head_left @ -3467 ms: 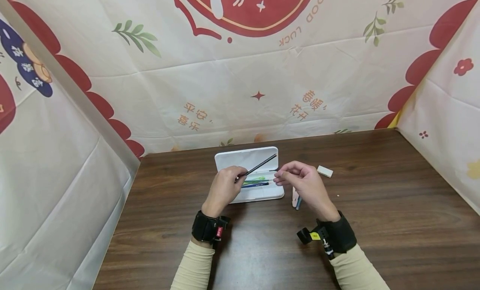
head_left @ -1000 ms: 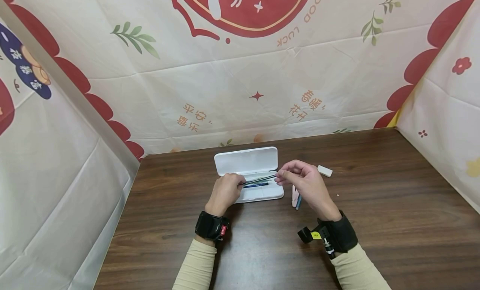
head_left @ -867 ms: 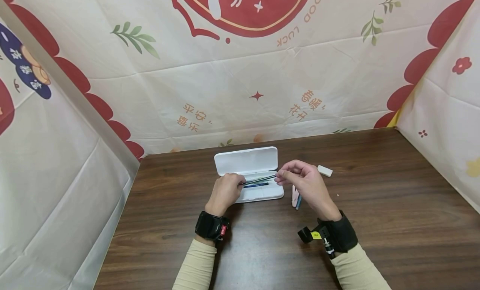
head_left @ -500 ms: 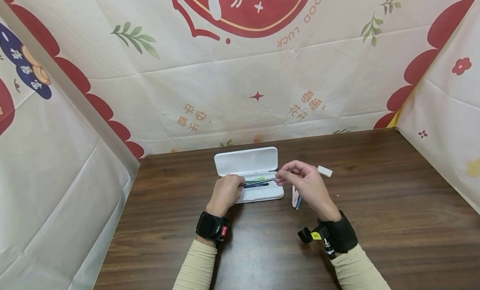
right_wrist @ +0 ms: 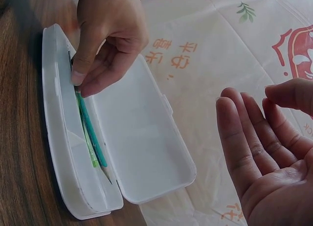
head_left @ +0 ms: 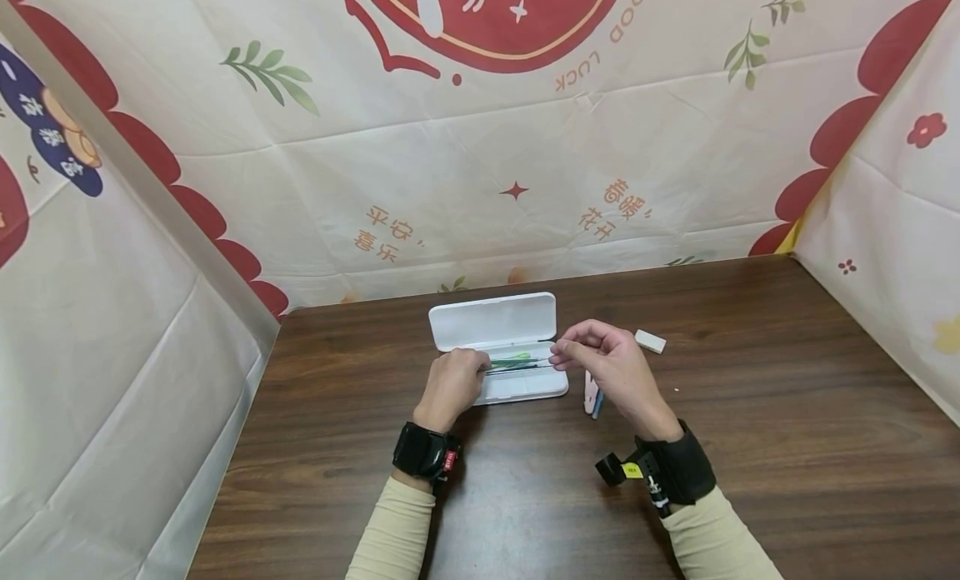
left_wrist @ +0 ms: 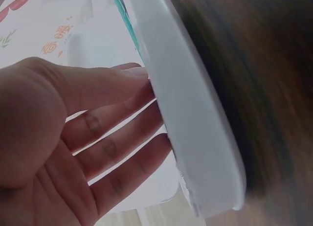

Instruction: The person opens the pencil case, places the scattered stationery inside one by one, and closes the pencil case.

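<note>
An open white pencil case [head_left: 525, 386] lies on the table, its lid [head_left: 495, 322] tilted back. My left hand [head_left: 450, 384] reaches into its left end; thumb and forefinger pinch the end of a dark pencil [head_left: 517, 369], which lies low along the case. The fingertips are partly hidden by the case wall in the left wrist view. A teal pencil [right_wrist: 93, 130] and a bright green slim piece [right_wrist: 89, 143] lie beside it. My right hand [head_left: 603, 359] hovers at the case's right end, fingers loosely bent, with nothing between them in the right wrist view.
A white eraser [head_left: 649, 341] lies right of the right hand. A pale pink object [head_left: 590, 394] and a blue stick-like piece [head_left: 597, 406] lie partly under that hand. Printed cloth [head_left: 480, 188] stands behind the wooden table [head_left: 750, 438].
My left hand has brought the dark pencil down from a raised slant until it lies in the case. It has shifted slightly down with it. The right hand stays nearly still.
</note>
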`<state>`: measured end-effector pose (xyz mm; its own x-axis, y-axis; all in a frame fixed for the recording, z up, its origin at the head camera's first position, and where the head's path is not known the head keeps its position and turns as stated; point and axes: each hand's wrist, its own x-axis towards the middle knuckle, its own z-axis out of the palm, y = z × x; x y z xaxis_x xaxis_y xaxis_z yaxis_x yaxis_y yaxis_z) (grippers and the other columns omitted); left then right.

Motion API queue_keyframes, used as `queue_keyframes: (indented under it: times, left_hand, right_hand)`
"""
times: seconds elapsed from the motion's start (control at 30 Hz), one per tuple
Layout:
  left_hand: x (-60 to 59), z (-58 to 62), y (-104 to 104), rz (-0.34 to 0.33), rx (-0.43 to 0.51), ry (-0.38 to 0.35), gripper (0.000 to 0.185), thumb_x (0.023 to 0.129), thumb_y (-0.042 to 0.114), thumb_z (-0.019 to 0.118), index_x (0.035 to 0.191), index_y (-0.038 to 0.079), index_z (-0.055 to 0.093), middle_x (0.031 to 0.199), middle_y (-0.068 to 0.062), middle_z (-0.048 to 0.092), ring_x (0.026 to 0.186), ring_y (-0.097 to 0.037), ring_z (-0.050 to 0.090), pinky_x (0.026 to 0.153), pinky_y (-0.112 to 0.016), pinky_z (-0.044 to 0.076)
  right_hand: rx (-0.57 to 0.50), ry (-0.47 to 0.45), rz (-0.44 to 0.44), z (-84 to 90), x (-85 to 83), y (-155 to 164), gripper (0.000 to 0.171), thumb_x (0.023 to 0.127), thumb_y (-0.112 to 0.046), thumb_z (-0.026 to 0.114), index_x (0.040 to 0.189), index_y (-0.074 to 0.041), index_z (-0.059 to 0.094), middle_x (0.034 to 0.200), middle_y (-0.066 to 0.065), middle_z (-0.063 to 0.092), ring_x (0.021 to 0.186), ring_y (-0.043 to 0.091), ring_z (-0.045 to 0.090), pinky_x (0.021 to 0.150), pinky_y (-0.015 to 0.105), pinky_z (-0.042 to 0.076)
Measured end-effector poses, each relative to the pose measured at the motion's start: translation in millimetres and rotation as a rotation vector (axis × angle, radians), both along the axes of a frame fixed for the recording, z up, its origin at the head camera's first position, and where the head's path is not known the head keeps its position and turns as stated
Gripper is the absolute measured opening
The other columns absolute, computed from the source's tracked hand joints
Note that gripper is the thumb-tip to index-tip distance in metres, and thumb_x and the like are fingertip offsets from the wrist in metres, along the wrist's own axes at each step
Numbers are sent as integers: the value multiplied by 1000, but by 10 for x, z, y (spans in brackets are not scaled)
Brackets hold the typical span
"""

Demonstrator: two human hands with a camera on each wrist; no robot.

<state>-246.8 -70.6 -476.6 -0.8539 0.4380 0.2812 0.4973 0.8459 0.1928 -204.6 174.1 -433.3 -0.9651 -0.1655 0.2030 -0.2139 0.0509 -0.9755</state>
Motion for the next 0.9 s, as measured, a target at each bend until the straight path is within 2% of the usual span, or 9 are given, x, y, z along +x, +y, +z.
queue_keyframes:
  times: [0.27,0.63,0.9]
  left_hand:
    - [8,56,5,14,10,-33,17,86,0,69,91,12,79,90,-1,76,76,-14,68,59,-31,51]
    - [16,80,5,26,26,-72,15,87,3,72,97,11,78,95,-1,76,82,-13,69,66,-32,53]
    - [25,88,1,16,39,-73,15,87,2,72,96,11,78,94,-1,76,79,-12,67,64,-30,52]
  right_hand:
    - [-14,-7,2,6,-1,1,22,96,-18,66,101,3,64,96,19,71,86,26,72,80,38,58]
    - [-8,-30,-24,22,10,-3,21,96,-18,67,102,2,65,94,15,72,86,28,72,80,37,58]
    - [11,-39,-33,34,11,9,22,95,-19,68,102,1,65,94,15,73,85,27,72,80,39,58]
